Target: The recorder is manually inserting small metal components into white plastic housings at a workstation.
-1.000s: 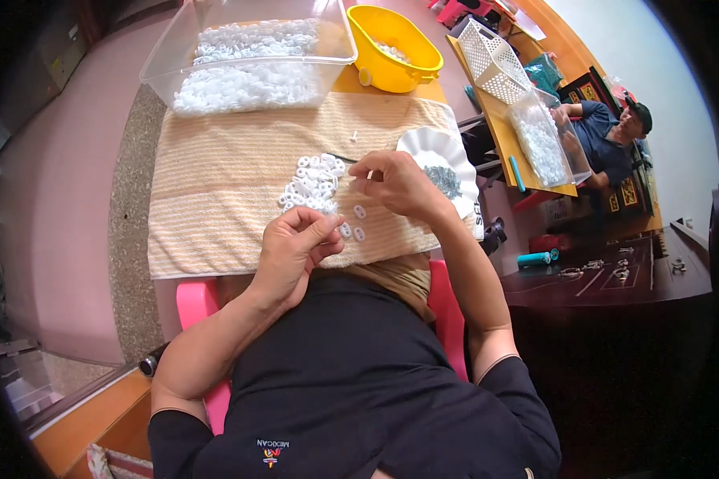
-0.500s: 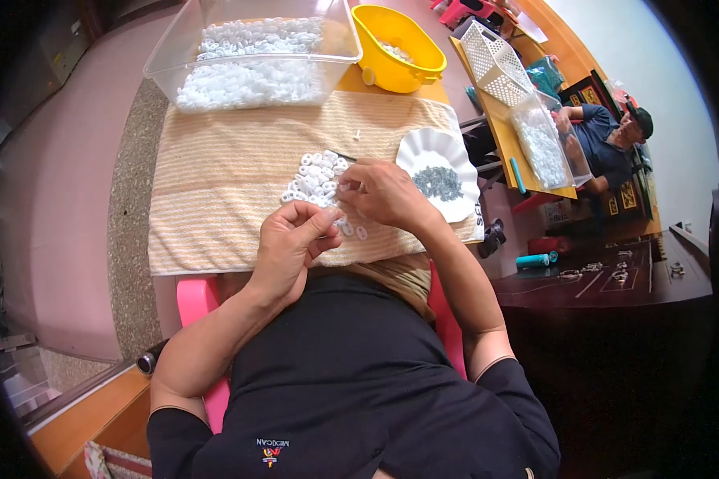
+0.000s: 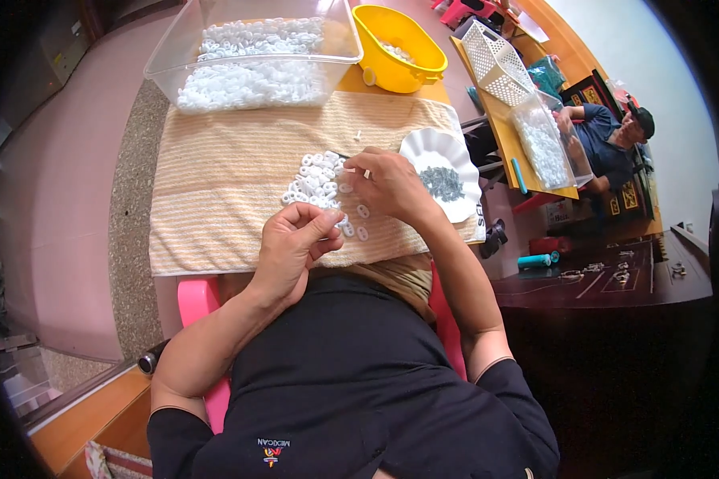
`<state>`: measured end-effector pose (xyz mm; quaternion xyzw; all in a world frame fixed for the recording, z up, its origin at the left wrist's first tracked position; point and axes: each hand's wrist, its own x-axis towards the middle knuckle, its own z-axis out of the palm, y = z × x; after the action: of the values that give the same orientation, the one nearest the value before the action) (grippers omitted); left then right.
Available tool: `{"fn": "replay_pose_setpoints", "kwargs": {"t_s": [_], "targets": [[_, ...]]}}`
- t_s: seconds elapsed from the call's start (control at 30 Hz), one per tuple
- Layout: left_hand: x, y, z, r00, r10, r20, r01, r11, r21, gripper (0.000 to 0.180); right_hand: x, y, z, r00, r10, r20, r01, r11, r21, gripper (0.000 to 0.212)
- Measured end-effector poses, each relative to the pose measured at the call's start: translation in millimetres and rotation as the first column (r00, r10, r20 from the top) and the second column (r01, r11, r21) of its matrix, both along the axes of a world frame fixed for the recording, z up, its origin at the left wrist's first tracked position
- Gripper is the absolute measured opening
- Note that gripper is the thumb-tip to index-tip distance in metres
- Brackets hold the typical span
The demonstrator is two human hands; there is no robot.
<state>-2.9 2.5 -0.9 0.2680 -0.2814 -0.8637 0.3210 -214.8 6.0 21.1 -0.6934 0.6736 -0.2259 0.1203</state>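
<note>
A pile of small white oval plastic pieces with holes lies on a striped tan towel. At the pile's near edge my left hand is closed in a pinch, with a small white oval piece seemingly at its fingertips. My right hand hovers at the pile's right side, thumb and fingers pinched together; what they hold, if anything, is too small to make out. Several loose oval pieces lie between and below the hands. Right of my right hand stands a white fluted dish with small grey parts in it.
A clear bin full of white pieces and a yellow tub stand at the far side. A small white bit lies on the towel. At the right, another person sits by a second table with a clear bin.
My right hand has shifted slightly up and away from my left hand, uncovering more loose oval pieces beneath it. My left hand has hardly moved.
</note>
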Motion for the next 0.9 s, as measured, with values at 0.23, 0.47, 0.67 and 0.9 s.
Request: {"fn": "replay_pose_setpoints", "kwargs": {"t_s": [0.23,0.47,0.67,0.9], "targets": [[0,0,2,1.0,-0.004,0.007,0.004,1.0,0.0,0.009,6,-7,-1,0.997,-0.008,-0.083,0.012,0.998,0.056,0.019],[0,1,2,1.0,-0.007,0.017,0.007,1.0,0.006,0.009,4,-4,3,0.999,-0.016,0.035,0.012,0.993,0.12,0.018],[1,1,0,1.0,-0.006,0.018,0.006,1.0,0.004,0.009,2,-2,11,0.997,0.034,0.076,-0.05,0.972,0.229,0.019],[0,1,1,1.0,-0.011,0.017,0.011,1.0,-0.002,0.009,7,-9,7,0.999,-0.026,0.047,0.022,0.996,0.084,0.028]]}}
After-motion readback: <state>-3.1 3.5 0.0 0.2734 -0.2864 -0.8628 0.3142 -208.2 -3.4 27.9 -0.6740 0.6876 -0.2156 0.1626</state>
